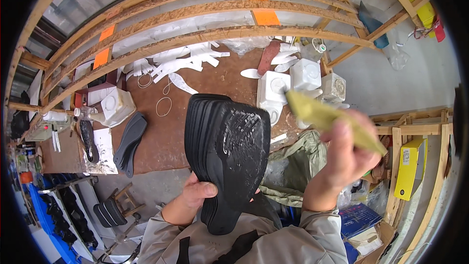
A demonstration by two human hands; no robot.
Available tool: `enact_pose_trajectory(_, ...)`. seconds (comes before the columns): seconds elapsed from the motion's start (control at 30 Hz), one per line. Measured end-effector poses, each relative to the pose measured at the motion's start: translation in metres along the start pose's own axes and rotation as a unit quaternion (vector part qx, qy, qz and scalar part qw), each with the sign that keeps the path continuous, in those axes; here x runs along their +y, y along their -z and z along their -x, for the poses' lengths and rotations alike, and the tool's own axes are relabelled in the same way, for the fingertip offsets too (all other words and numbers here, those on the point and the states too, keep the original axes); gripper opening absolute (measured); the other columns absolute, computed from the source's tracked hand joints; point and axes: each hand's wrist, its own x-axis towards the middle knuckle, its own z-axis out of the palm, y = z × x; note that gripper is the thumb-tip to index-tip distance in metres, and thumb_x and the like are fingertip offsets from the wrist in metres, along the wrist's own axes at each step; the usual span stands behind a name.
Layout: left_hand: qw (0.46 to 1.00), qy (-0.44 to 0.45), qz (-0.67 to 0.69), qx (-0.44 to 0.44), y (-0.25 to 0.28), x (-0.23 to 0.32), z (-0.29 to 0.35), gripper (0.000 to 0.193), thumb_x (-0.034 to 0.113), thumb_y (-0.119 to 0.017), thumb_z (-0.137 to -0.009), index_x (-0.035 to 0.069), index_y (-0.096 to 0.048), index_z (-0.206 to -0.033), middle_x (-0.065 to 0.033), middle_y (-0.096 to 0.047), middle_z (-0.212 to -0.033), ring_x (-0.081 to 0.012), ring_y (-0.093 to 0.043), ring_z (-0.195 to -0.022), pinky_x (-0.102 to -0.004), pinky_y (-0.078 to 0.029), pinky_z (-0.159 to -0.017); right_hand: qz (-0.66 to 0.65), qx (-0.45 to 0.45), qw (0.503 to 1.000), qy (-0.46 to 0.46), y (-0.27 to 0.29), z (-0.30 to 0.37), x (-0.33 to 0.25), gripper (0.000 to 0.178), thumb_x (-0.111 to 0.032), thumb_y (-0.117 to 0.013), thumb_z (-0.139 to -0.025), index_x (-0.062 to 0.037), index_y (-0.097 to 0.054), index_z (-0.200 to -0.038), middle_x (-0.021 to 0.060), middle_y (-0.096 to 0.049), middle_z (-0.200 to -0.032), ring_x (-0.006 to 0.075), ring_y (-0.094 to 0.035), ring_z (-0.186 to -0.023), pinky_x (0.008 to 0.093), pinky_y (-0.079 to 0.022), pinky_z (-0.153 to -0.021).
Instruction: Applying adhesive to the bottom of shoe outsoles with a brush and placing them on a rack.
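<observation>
Soles, black and stacked together, stand upright at the centre of the frame, treads facing the camera, the front one glistening across its upper half. The left hand grips the stack from the lower left: its thumb lies across the front sole near the heel, while the other fingers are hidden behind the stack. The right hand, at right of centre, is closed around a yellowish strip that sticks out toward the upper left; it may be a brush or a cloth, blur makes it hard to tell. Its tip sits just right of the stack's upper edge, apart from it. Behind, on the brown workbench, lie another pile of dark soles and white plastic jugs.
</observation>
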Motion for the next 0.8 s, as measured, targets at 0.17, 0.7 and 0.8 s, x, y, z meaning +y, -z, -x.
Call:
enact_pose_trajectory(0.17, 0.997, -0.006, -0.067, 0.043, 0.009, -0.005, 0.008, 0.075, 0.015, -0.064, -0.073, -0.008, -0.029, -0.135, -0.0347, -0.046, -0.123, -0.0542, -0.052, -0.105, -0.0638, -0.047, -0.082, -0.057, -0.174, 0.968, 0.170, -0.002, -0.010, 0.000, 0.011, -0.002, -0.067, -0.074, 0.0044, -0.068, -0.083, 0.0118, -0.065, -0.068, 0.0182, -0.062, -0.060, 0.0252, -0.046, -0.051)
enact_pose_trajectory(0.7, 0.985, -0.055, -0.120, 0.111, 0.043, -0.021, 0.006, 0.095, 0.071, -0.044, -0.076, -0.001, -0.033, -0.138, -0.0211, -0.047, -0.131, -0.0339, -0.053, -0.114, -0.0483, -0.046, -0.093, 0.008, -0.181, 0.954, 0.237, -0.032, 0.010, 0.001, 0.023, -0.001, -0.073, -0.070, 0.0028, -0.066, -0.092, 0.0126, -0.066, -0.079, 0.0210, -0.063, -0.063, 0.0289, -0.048, -0.050)
enact_pose_trajectory(0.8, 0.988, -0.138, -0.066, 0.028, 0.048, -0.021, 0.002, 0.112, 0.088, -0.024, -0.067, 0.003, -0.036, -0.137, -0.0152, -0.046, -0.134, -0.0269, -0.050, -0.118, -0.0414, -0.041, -0.099, -0.041, -0.302, 0.893, 0.332, -0.042, 0.032, -0.009, 0.024, -0.009, -0.072, -0.075, -0.0005, -0.065, -0.097, 0.0113, -0.065, -0.092, 0.0187, -0.061, -0.065, 0.0275, -0.046, -0.049)
